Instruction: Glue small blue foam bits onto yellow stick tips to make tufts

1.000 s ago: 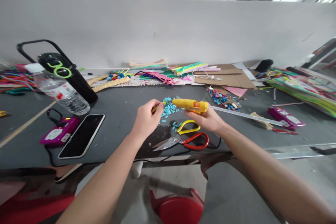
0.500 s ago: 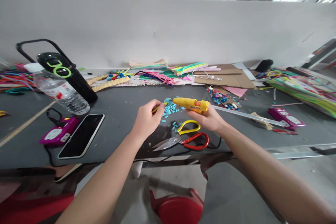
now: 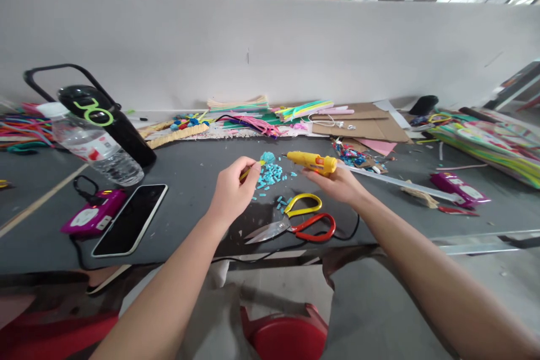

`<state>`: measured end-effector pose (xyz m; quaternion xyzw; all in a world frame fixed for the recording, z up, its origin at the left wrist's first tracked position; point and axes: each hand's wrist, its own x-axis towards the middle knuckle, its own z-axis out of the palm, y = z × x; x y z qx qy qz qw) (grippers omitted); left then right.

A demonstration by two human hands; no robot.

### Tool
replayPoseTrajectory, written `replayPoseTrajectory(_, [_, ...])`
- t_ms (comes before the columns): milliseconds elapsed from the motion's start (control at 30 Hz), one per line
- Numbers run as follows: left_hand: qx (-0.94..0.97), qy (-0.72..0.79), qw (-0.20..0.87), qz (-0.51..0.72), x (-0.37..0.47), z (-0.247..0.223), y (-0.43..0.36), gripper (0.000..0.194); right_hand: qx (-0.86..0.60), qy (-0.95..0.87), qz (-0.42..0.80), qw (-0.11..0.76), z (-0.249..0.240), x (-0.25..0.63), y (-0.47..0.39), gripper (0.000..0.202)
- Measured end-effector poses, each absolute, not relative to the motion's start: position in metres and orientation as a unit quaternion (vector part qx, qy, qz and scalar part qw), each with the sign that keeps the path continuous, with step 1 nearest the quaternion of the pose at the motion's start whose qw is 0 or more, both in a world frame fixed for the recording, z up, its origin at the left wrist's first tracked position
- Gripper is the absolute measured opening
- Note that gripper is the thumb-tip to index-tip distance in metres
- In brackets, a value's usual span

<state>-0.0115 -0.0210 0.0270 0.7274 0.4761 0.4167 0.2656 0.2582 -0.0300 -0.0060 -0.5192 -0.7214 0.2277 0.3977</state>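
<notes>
In the head view my left hand (image 3: 235, 184) pinches a thin yellow-green stem (image 3: 252, 171) with a light-blue tuft (image 3: 267, 157) at its tip. The tuft is above a pile of small blue pieces (image 3: 272, 175) on the table. My right hand (image 3: 340, 183) is wrapped round a yellow glue gun (image 3: 312, 162), its nozzle pointing left towards the tuft but apart from it. A long translucent glue stick (image 3: 388, 179) sticks out of the gun's back. Scissors (image 3: 291, 224) with one yellow and one red handle lie below the pile.
On the left are a phone (image 3: 130, 219), a purple box (image 3: 95, 212), a water bottle (image 3: 97, 146) and a black flask (image 3: 126, 135). Cardboard (image 3: 367, 126) and coloured strips line the white partition (image 3: 253, 56). Another purple box (image 3: 459, 189) is at right.
The glue gun has drawn back slightly to the right, away from my left hand. The blue tuft on the stem now shows beyond my left fingers, raised over the pile.
</notes>
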Motion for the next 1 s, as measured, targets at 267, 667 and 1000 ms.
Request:
replayPoseTrajectory(267, [0.689, 0.491, 0.297, 0.442, -0.015, 0.030, -0.016, 0.027, -0.698, -0.627, 0.153, 0.310, -0.034, 0.296, 0.001, 0.046])
replayPoseTrajectory(667, [0.654, 0.483, 0.375, 0.445, -0.016, 0.026, -0.010, 0.025, -0.782, -0.617, 0.089, 0.024, -0.011, 0.310, -0.010, 0.072])
replayPoseTrajectory(1000, [0.666, 0.489, 0.359, 0.434, -0.015, 0.023, -0.011, 0.025, -0.567, -0.720, 0.390, 0.081, 0.024, 0.279, -0.038, 0.048])
